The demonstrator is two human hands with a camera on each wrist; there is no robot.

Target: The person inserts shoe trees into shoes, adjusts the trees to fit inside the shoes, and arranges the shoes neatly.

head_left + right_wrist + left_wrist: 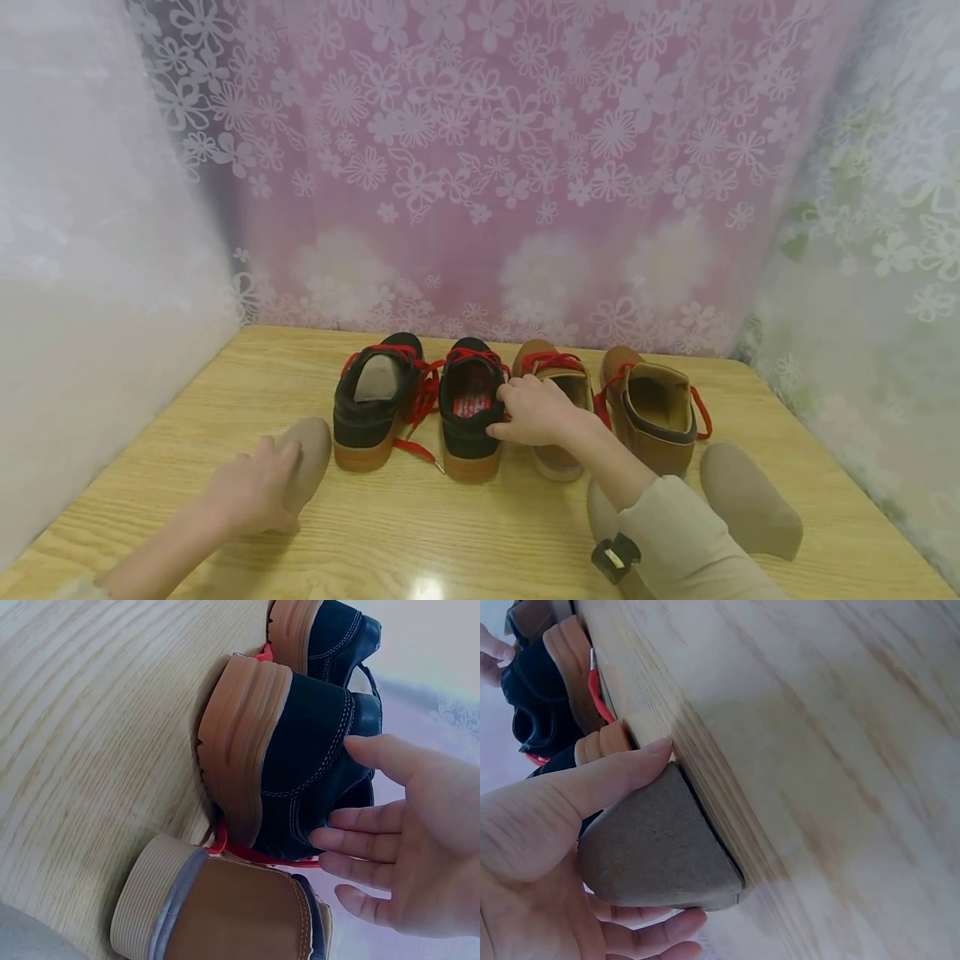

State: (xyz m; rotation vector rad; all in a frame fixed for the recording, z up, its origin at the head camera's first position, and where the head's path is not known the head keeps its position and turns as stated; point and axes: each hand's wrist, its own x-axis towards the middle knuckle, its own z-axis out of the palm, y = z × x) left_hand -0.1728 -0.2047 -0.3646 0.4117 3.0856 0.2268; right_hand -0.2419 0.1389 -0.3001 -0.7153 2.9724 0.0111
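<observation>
My left hand (258,490) holds a grey-brown moulded shoe insert (660,840), thumb on one side and fingers on the other, just above the table left of the shoes. At the collar of the second black shoe (471,442) is my right hand (442,840); its fingers are loosely extended and seem to touch the shoe's side. Red laces and a red-patterned insole show on that shoe. Beside it on the left stands another black shoe (363,425), with a similar insert (377,379) inside. A brown shoe (232,907) stands to the right, partly behind my right hand.
Another brown shoe (660,450) with red laces stands at the row's right end. One loose insert (750,504) lies on the right of the wooden table (420,533); another (600,512) is partly under my right forearm. A pink flowered curtain (480,167) hangs behind.
</observation>
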